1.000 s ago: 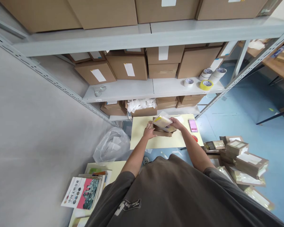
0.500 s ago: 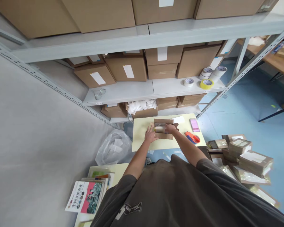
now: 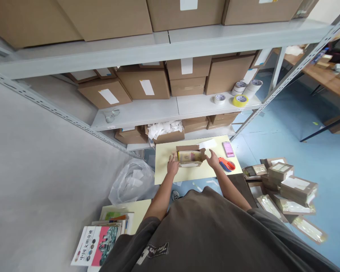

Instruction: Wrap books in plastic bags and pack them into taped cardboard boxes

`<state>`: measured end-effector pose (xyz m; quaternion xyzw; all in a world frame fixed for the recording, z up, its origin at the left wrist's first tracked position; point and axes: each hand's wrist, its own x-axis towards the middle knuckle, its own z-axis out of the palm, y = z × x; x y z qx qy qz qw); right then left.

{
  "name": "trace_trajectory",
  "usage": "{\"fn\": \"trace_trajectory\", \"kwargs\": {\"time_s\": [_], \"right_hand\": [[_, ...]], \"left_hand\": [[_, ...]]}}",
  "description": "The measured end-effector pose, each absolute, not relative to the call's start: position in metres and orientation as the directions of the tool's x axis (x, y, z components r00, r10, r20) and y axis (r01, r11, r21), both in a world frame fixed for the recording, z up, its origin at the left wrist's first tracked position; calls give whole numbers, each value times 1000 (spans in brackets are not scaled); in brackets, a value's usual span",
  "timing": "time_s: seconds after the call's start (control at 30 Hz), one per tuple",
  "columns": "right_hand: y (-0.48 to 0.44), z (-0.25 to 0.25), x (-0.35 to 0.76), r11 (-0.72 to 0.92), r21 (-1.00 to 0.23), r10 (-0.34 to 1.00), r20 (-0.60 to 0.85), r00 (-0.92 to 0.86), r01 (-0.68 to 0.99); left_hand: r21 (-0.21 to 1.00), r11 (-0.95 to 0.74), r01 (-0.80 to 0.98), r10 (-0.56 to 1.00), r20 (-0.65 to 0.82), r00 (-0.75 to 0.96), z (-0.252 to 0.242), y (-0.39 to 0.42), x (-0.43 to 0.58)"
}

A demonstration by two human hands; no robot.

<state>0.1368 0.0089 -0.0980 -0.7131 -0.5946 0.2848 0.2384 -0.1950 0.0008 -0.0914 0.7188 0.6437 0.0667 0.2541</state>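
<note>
A small open cardboard box (image 3: 189, 157) lies on a pale yellow tabletop (image 3: 164, 174) in front of me, with a plastic-wrapped item inside it. My left hand (image 3: 172, 166) rests against the box's left end, fingers apart. At the box's right end is my right hand (image 3: 212, 159), fingers spread and touching the flap. Neither hand holds anything.
An orange and blue tape dispenser (image 3: 226, 164) and a pink pad (image 3: 228, 149) lie right of the box. Grey shelving (image 3: 164, 109) with cartons and tape rolls (image 3: 239, 100) stands behind. Stacked flat packages (image 3: 289, 189) sit at right, a plastic bag (image 3: 133, 181) and books (image 3: 99, 238) at left.
The wrapped item that my right hand held above the box a second ago now lies inside it. My right hand has let go and moved to the box's right end.
</note>
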Motion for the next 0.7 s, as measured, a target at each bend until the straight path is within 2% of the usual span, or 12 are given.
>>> {"fn": "trace_trajectory", "kwargs": {"time_s": [0.07,0.13,0.3,0.43,0.57,0.7], "right_hand": [[-1,-107,137,-288,-767,957,-226,180,573],[-5,-113,129,-326,-825,944,-305,122,462],[5,-122,98,-264,-903,957,-290,-27,338],[12,-124,81,-220,-865,947,-301,-114,451],[17,-126,72,-170,-771,936,-321,-145,614],[23,-124,68,-138,-736,918,-347,-194,663]], "left_hand": [[516,2,856,972,-203,120,-98,-10,-206],[590,67,805,978,-197,63,-105,-19,-213],[677,188,712,961,-276,9,-112,-21,-218],[672,193,715,950,-310,35,-111,-19,-222],[664,119,738,966,-249,69,-109,-20,-220],[661,35,750,956,-242,168,-106,-16,-215]]}}
